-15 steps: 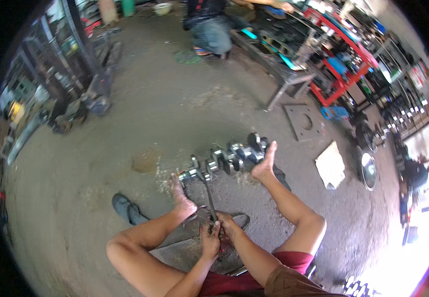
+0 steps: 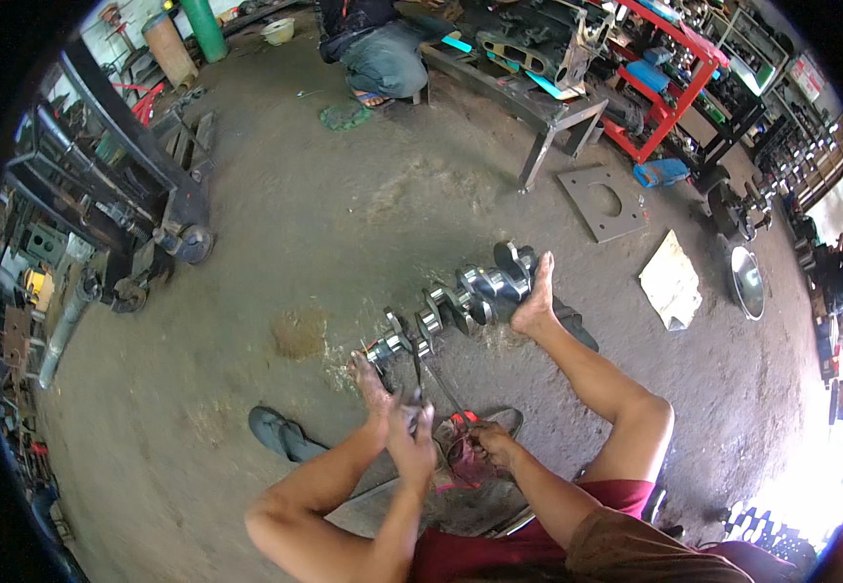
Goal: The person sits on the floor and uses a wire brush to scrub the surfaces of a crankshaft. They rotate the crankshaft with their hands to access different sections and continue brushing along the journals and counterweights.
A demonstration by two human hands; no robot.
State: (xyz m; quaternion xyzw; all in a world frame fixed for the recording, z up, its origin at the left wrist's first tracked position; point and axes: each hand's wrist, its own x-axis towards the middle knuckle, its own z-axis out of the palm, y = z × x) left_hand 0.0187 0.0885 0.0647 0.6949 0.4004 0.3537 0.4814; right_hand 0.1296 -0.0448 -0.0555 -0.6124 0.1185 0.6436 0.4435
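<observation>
A shiny metal crankshaft [image 2: 470, 299] lies on the floor between my bare feet, each foot against one end. A narrow dark strap [image 2: 452, 391] runs from one of its left journals back toward me in two lengths that spread apart. My left hand [image 2: 410, 435] is closed on the left length, its fingers partly smeared by motion. To the right and a little nearer, my right hand [image 2: 492, 442] grips the end of the other length. Beneath the right hand lies a pinkish-red cloth-like thing [image 2: 465, 462].
A dark slipper [image 2: 283, 434] lies at left. At right are a square metal plate [image 2: 577, 199] with a round hole, a piece of cardboard [image 2: 671, 282] and a metal bowl [image 2: 747, 282]. Another person [image 2: 382, 63] squats beside a metal bench [image 2: 499, 97]. A steel frame [image 2: 130, 107] stands far left.
My hands were together on the strap; now they are apart, the left further forward, the right moved to the right. The strap's two lengths have separated, and the view has shifted slightly.
</observation>
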